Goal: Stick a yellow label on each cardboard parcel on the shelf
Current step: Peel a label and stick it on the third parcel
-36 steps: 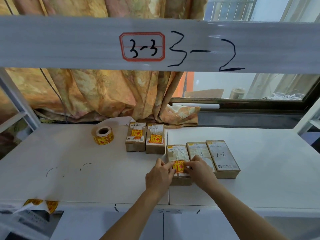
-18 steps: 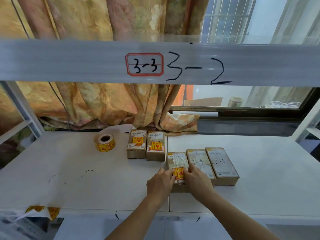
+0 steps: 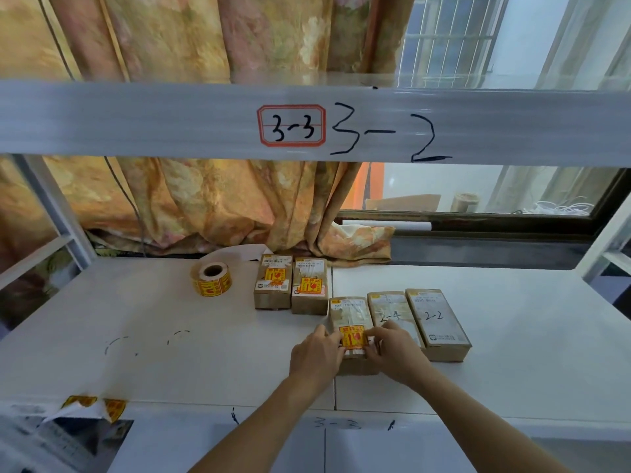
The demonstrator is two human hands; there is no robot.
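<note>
Several brown cardboard parcels lie on the white shelf. Two at the back, one and its neighbour, each carry a yellow label. In the front row, the left parcel has a yellow label on its top. My left hand and my right hand rest on either side of that label, fingertips pressing its edges. The parcels marked 2-4 and 2-2 show no yellow label. A roll of yellow labels stands at the back left.
An upper shelf beam marked 3-3 and 3-2 crosses above. A patterned curtain and a window are behind. Torn label backing hangs at the front left edge. Upright posts stand at both sides.
The view has tilted upward a little. Both hands stay on the front left parcel, pressing the yellow label; the parcels and the roll have not moved.
</note>
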